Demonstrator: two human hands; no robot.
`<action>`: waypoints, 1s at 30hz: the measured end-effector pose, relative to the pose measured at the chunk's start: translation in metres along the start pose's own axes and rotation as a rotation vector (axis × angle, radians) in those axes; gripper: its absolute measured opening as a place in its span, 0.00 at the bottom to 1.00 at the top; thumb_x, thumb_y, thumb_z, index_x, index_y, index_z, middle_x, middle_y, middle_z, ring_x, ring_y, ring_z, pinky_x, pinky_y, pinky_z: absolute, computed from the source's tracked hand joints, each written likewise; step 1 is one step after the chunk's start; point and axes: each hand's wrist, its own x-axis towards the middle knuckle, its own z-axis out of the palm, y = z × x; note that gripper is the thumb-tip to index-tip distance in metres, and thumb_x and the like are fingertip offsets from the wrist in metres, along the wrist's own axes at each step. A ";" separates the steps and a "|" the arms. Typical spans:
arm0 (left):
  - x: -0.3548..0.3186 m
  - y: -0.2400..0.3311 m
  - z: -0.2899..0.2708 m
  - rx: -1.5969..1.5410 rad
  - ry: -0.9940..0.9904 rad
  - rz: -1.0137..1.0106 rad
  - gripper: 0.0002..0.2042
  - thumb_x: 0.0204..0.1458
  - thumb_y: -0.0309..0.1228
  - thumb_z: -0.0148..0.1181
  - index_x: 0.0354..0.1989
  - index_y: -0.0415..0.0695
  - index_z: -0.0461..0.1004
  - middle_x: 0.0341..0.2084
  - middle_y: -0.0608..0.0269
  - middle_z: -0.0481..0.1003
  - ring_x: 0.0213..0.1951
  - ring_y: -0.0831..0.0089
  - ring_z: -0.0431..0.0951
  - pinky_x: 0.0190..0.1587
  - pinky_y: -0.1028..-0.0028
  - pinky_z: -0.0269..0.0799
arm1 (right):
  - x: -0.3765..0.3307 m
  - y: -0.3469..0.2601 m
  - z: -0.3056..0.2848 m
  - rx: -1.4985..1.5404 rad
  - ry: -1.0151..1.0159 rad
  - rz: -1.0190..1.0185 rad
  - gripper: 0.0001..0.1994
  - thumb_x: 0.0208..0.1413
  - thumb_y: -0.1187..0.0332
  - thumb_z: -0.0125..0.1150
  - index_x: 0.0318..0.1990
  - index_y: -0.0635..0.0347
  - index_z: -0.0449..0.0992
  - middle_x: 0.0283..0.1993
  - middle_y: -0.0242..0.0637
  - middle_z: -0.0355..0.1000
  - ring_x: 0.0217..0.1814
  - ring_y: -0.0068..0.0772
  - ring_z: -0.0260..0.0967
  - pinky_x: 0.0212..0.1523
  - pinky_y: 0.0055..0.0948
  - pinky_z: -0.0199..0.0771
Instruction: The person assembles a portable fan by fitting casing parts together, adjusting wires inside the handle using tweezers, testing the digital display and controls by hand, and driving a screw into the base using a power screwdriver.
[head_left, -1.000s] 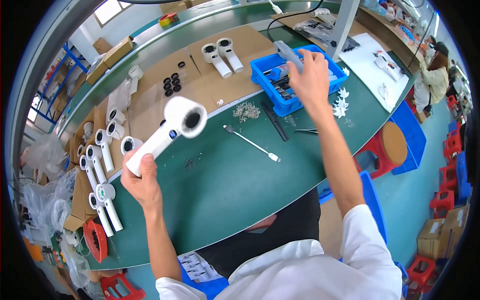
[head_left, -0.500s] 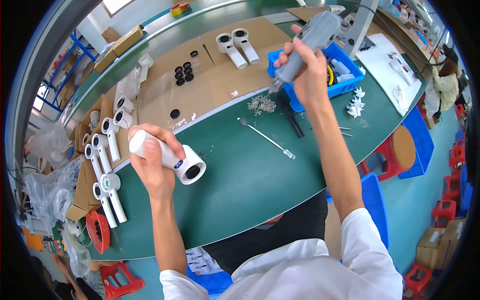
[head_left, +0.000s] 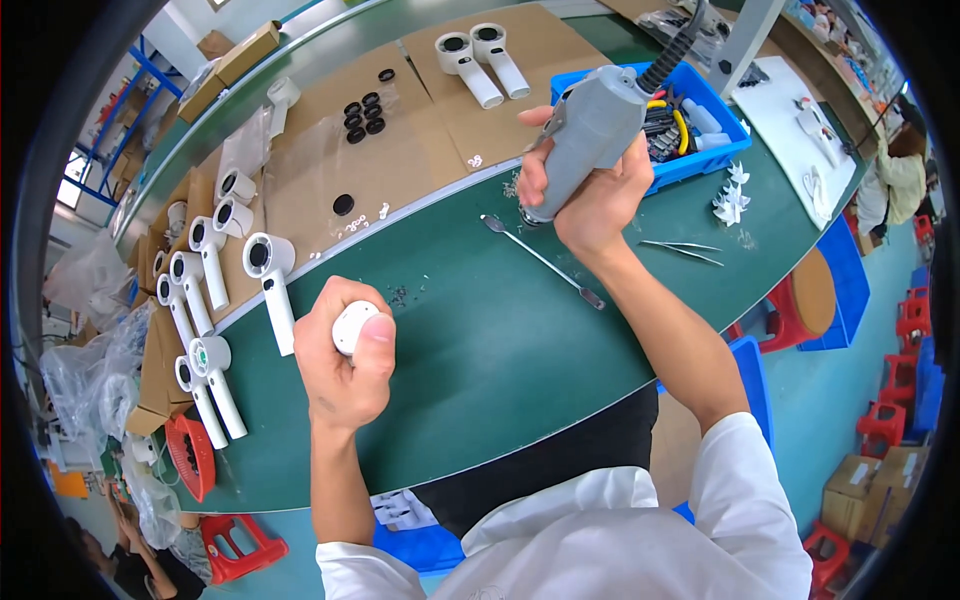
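Note:
My left hand (head_left: 345,365) is wrapped around the white handle of a handheld fan (head_left: 350,328). The handle's round end points up, and the fan's head is hidden below my fist. In my right hand (head_left: 600,205) is a grey electric screwdriver (head_left: 595,130) with a black cable leaving its top. Its lower end points down over the green table, and I cannot make out the bit. Just left of my left hand lies another white fan (head_left: 279,310), partly on the cardboard. A metal spatula-like tool (head_left: 540,260) rests between my hands.
More white fans (head_left: 228,400) line the left side; two (head_left: 484,82) lie at the back. Black round caps (head_left: 375,126) sit on cardboard (head_left: 300,190). A blue bin (head_left: 715,160) holds pliers and tools. Tweezers (head_left: 685,248) and white fan blades (head_left: 732,205) lie right; a red basket (head_left: 207,455) lies left.
My left hand has turned the fan so its handle end faces up and its head no longer shows. The screwdriver is now more upright and lower, and the fan beside my left hand has come into view.

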 end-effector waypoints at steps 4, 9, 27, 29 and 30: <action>0.002 -0.003 0.003 0.106 -0.037 0.065 0.09 0.55 0.31 0.57 0.29 0.38 0.68 0.16 0.69 0.67 0.17 0.83 0.64 0.20 0.80 0.58 | -0.002 0.004 0.002 -0.024 0.017 0.007 0.42 0.55 0.35 0.23 0.44 0.73 0.69 0.15 0.40 0.63 0.15 0.33 0.59 0.18 0.31 0.62; 0.003 -0.004 0.010 0.103 -0.055 -0.034 0.08 0.54 0.30 0.58 0.30 0.39 0.68 0.15 0.68 0.67 0.17 0.82 0.65 0.20 0.79 0.59 | -0.002 0.004 0.000 -0.023 0.042 -0.017 0.44 0.54 0.33 0.24 0.44 0.72 0.69 0.16 0.40 0.63 0.16 0.33 0.59 0.19 0.32 0.62; 0.002 0.005 0.024 0.283 -0.033 0.297 0.10 0.41 0.28 0.70 0.28 0.41 0.73 0.19 0.61 0.74 0.16 0.69 0.72 0.19 0.73 0.66 | -0.023 -0.054 0.047 0.604 -0.379 -0.133 0.36 0.61 0.37 0.26 0.54 0.59 0.68 0.20 0.32 0.61 0.16 0.26 0.56 0.16 0.28 0.61; -0.001 -0.002 0.027 0.245 -0.010 0.289 0.10 0.40 0.26 0.70 0.27 0.42 0.73 0.18 0.62 0.74 0.17 0.68 0.73 0.19 0.73 0.65 | -0.023 -0.053 0.046 0.604 -0.433 -0.134 0.35 0.62 0.37 0.26 0.54 0.59 0.68 0.20 0.32 0.62 0.16 0.26 0.57 0.16 0.29 0.62; -0.002 -0.005 0.027 0.209 0.010 0.290 0.10 0.40 0.25 0.71 0.26 0.42 0.73 0.17 0.62 0.74 0.17 0.67 0.73 0.19 0.73 0.65 | -0.023 -0.053 0.045 0.609 -0.447 -0.139 0.35 0.62 0.37 0.26 0.54 0.59 0.67 0.21 0.32 0.62 0.17 0.27 0.58 0.17 0.29 0.62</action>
